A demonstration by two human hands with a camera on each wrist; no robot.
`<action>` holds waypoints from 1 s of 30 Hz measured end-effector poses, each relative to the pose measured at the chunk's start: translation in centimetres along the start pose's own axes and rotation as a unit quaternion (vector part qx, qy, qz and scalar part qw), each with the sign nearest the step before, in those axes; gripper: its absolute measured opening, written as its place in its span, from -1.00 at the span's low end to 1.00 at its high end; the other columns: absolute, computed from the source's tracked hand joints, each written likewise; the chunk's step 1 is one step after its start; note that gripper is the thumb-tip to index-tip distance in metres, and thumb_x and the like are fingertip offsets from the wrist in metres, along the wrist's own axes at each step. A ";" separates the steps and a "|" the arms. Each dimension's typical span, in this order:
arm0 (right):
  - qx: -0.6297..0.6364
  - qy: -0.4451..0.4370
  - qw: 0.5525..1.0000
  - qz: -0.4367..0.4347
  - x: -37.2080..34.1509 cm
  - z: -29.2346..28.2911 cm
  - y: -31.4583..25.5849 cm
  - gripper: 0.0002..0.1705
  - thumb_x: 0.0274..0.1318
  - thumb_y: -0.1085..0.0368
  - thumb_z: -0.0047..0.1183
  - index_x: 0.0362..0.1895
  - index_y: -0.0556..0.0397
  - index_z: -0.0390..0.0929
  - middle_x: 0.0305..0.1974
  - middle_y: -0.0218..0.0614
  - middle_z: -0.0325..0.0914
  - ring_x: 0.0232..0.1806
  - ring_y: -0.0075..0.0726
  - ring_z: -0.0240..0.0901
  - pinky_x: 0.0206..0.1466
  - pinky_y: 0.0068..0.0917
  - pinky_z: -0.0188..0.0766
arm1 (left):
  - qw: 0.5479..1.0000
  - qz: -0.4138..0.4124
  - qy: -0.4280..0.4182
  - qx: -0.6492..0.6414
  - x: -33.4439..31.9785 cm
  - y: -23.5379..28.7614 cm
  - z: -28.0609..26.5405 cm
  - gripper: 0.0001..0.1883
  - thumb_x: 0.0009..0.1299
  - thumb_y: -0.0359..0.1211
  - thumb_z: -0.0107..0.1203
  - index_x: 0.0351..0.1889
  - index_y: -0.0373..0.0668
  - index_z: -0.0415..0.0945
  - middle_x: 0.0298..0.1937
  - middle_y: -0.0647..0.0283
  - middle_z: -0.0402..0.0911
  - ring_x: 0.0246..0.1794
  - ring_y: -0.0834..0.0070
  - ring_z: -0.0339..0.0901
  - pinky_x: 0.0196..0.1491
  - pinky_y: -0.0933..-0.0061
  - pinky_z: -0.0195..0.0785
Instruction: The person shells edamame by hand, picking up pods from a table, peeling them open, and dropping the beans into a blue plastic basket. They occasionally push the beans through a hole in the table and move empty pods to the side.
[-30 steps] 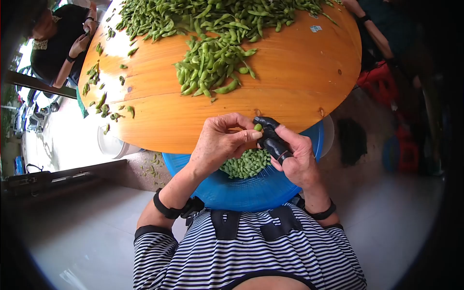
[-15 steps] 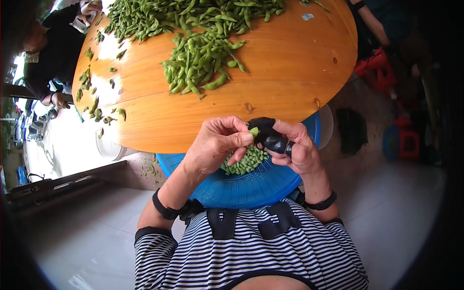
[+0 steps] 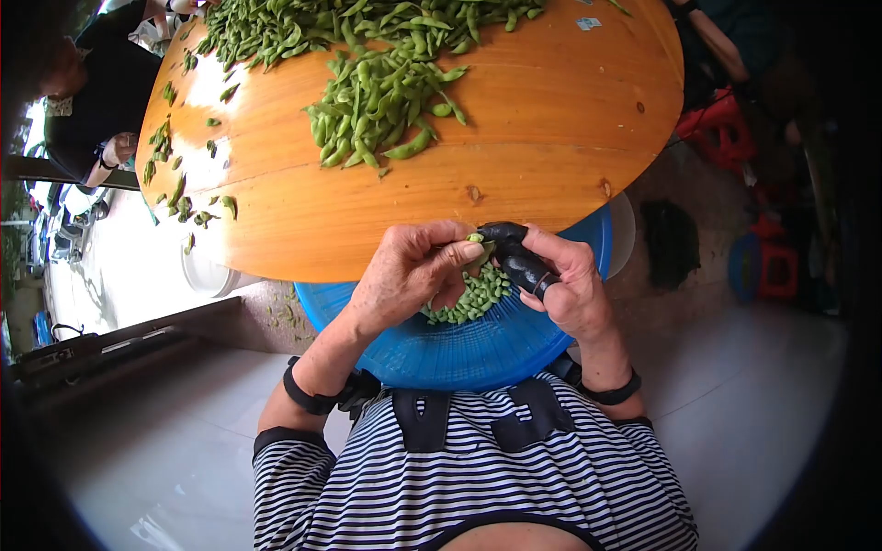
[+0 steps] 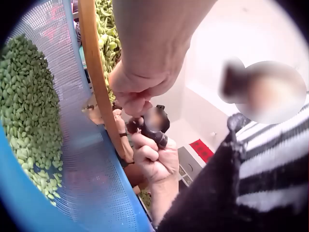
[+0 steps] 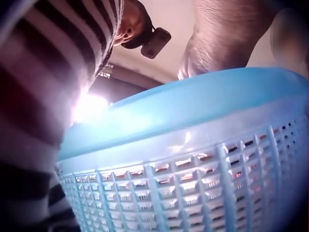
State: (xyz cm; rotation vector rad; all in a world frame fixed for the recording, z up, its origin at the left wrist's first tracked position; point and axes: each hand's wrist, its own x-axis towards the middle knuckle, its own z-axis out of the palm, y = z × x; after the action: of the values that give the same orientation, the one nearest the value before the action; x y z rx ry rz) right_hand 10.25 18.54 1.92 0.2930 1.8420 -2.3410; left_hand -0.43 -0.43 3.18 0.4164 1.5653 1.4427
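Note:
My left hand (image 3: 412, 274) pinches a green pod (image 3: 475, 239) between thumb and forefinger, above a blue basket (image 3: 404, 354). Facing it, my right hand (image 3: 574, 286), with black coverings (image 3: 528, 272) on its thumb and forefinger, holds the pod's other side. Shelled green beans (image 3: 473, 298) lie in the basket under both hands. In the left wrist view the hands meet beside the table edge, with the beans (image 4: 31, 96) at the left. Most of the right wrist view is the basket's outer wall (image 5: 193, 188); the fingers are hidden there.
A wooden table (image 3: 303, 220) stands just beyond the basket, with a heap of pods (image 3: 377, 106) and scattered bits at its left. A white bucket (image 3: 207, 275) is under the table's left edge. Red stools (image 3: 721, 133) stand at right; people are at both sides.
Both hands stay close together over the basket. The green piece at the left fingertips has shifted slightly up and left, and the right hand's covered fingers have spread apart a little.

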 end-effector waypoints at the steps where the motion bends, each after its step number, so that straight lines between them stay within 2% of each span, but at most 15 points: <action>1: 0.000 -0.001 1.000 0.000 0.0 0.2 0.2 -0.59 -0.27 0.54 -0.22 -0.23 0.29 0.51 -0.46 -0.45 0.23 -0.51 -0.64 0.14 -0.49 -0.65 0.16 | 1.000 0.000 0.001 0.000 0.0 -0.1 0.2 -0.72 0.51 -0.23 0.01 -0.27 -0.30 0.50 -0.66 0.42 0.40 -0.68 0.75 0.30 -0.61 0.66 0.12; 3: -0.249 0.075 0.948 -0.181 0.2 1.1 0.8 -0.55 -0.32 0.60 -0.19 -0.19 0.29 0.50 -0.44 -0.33 0.22 -0.49 -0.47 0.20 -0.46 -0.56 0.21 | 0.998 0.005 0.024 -0.058 0.2 -0.4 0.6 -0.70 0.52 -0.22 -0.01 -0.28 -0.31 0.51 -0.61 0.36 0.48 -0.65 0.70 0.36 -0.59 0.65 0.19; 4: -0.304 0.099 0.927 -0.198 -0.3 1.8 0.3 -0.52 -0.35 0.66 -0.13 -0.15 0.28 0.49 -0.41 -0.21 0.20 -0.45 -0.23 0.26 -0.41 -0.44 0.28 | 0.998 0.004 0.024 -0.058 0.4 -0.6 0.9 -0.70 0.52 -0.22 -0.01 -0.28 -0.31 0.51 -0.61 0.36 0.48 -0.65 0.70 0.36 -0.59 0.65 0.19; 7: -0.357 0.138 0.894 -0.232 -0.5 2.9 0.9 -0.46 -0.45 0.57 -0.14 -0.15 0.36 0.46 -0.34 -0.16 0.26 -0.40 -0.19 0.30 -0.37 -0.49 0.30 | 0.984 0.017 0.050 -0.171 0.7 -1.5 1.5 -0.73 0.52 -0.28 -0.05 -0.27 -0.31 0.51 -0.59 0.32 0.50 -0.62 0.67 0.37 -0.54 0.63 0.25; 16: -0.321 0.133 0.907 -0.240 -0.7 3.0 0.8 -0.53 -0.31 0.68 -0.07 -0.14 0.28 0.50 -0.38 -0.16 0.23 -0.42 -0.11 0.30 -0.38 -0.38 0.31 | 0.962 0.028 0.126 -0.241 0.4 -2.8 3.0 -0.77 0.42 -0.46 -0.15 -0.12 -0.32 0.53 -0.55 0.39 0.44 -0.56 0.67 0.28 -0.49 0.71 0.09; 19: -0.303 0.125 0.913 -0.240 -0.5 2.6 0.8 -0.54 -0.33 0.67 -0.09 -0.16 0.29 0.50 -0.40 -0.18 0.25 -0.42 -0.16 0.30 -0.38 -0.41 0.30 | 0.961 0.075 0.101 -0.246 0.4 -3.6 2.9 -0.72 0.41 -0.47 -0.14 -0.02 -0.33 0.52 -0.45 0.33 0.50 -0.56 0.65 0.28 -0.48 0.68 0.13; 21: -0.272 0.115 0.933 -0.205 -0.6 1.7 0.5 -0.54 -0.32 0.67 -0.16 -0.17 0.32 0.51 -0.42 -0.22 0.27 -0.43 -0.30 0.30 -0.39 -0.47 0.27 | 0.953 0.062 0.076 -0.285 -0.1 -2.9 3.2 -0.66 0.40 -0.47 -0.14 0.09 -0.33 0.49 -0.23 0.20 0.59 -0.50 0.60 0.37 -0.41 0.63 0.25; 23: -0.226 0.138 0.954 -0.140 -1.8 0.1 -0.1 -0.51 -0.28 0.66 -0.22 -0.13 0.33 0.50 -0.37 -0.22 0.35 -0.44 -0.40 0.26 -0.39 -0.54 0.25 | 0.976 0.064 0.054 -0.202 -1.3 -2.7 3.1 -0.65 0.44 -0.44 -0.10 0.16 -0.35 0.44 0.00 0.10 0.58 -0.30 0.53 0.52 -0.24 0.55 0.41; 24: -0.191 0.194 0.953 -0.135 -2.4 -0.4 -1.0 -0.51 -0.25 0.65 -0.23 -0.11 0.35 0.50 -0.32 -0.19 0.40 -0.42 -0.43 0.29 -0.37 -0.58 0.25 | 0.988 0.065 -0.005 -0.142 -2.0 -3.4 2.5 -0.69 0.44 -0.40 0.03 0.10 -0.32 0.49 0.04 0.11 0.59 -0.06 0.36 0.57 -0.03 0.42 0.46; 25: -0.152 0.248 0.948 -0.130 -3.0 -1.2 -1.5 -0.51 -0.23 0.64 -0.24 -0.10 0.36 0.49 -0.27 -0.17 0.46 -0.39 -0.46 0.31 -0.34 -0.63 0.26 | 0.988 0.066 0.005 -0.140 -2.5 -3.4 1.8 -0.69 0.44 -0.40 0.03 0.10 -0.32 0.49 0.04 0.11 0.59 -0.06 0.36 0.57 -0.03 0.42 0.46; 26: -0.119 0.287 0.941 -0.132 -4.0 -3.7 -1.0 -0.47 -0.22 0.65 -0.25 -0.04 0.37 0.47 -0.19 -0.13 0.48 -0.31 -0.41 0.37 -0.24 -0.62 0.31 | 0.981 0.168 -0.083 0.052 -3.1 -3.4 1.0 -0.71 0.40 -0.40 0.10 0.05 -0.28 0.53 0.02 0.12 0.61 -0.02 0.29 0.57 0.03 0.36 0.45; 27: -0.087 0.325 0.932 -0.134 -5.2 -6.9 -0.5 -0.43 -0.21 0.66 -0.25 0.02 0.37 0.45 -0.12 -0.08 0.51 -0.23 -0.37 0.44 -0.14 -0.60 0.36 | 0.920 0.257 -0.168 0.243 -3.7 -3.3 0.2 -0.73 0.35 -0.41 0.16 0.00 -0.25 0.57 0.00 0.13 0.62 0.03 0.21 0.56 0.08 0.30 0.44; 28: -0.296 0.362 0.876 -0.120 -6.0 -9.7 -0.6 -0.40 -0.20 0.66 -0.23 0.08 0.38 0.41 -0.07 -0.03 0.51 -0.12 -0.26 0.46 -0.02 -0.54 0.36 | 0.941 0.228 -0.122 0.218 -4.8 -2.1 -0.7 -0.80 0.30 -0.45 0.20 -0.12 -0.23 0.62 -0.05 0.16 0.64 0.01 0.13 0.55 0.12 0.24 0.41; 29: -0.490 0.383 0.776 -0.104 -6.7 -11.9 -0.8 -0.36 -0.19 0.67 -0.22 0.14 0.38 0.38 -0.02 0.02 0.51 -0.02 -0.16 0.49 0.09 -0.47 0.36 | 0.957 0.148 -0.004 0.250 -6.1 -0.4 -1.7 -0.83 0.28 -0.52 0.19 -0.16 -0.25 0.63 -0.09 0.18 0.66 -0.01 0.26 0.58 0.08 0.32 0.41; 30: -0.558 0.397 0.726 -0.054 -7.4 -13.1 -0.8 -0.34 -0.19 0.67 -0.20 0.16 0.38 0.36 0.02 0.07 0.50 0.04 -0.08 0.47 0.16 -0.43 0.32 | 0.955 0.106 0.143 0.237 -6.9 -0.7 -3.1 -0.83 0.27 -0.57 0.18 -0.17 -0.27 0.62 -0.14 0.21 0.67 -0.09 0.40 0.60 0.03 0.43 0.42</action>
State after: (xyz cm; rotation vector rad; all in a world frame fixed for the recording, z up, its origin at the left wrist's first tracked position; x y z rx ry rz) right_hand 18.03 31.42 1.47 1.0883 3.2566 -0.6730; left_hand 0.77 -7.74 4.91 0.6978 2.1681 1.3164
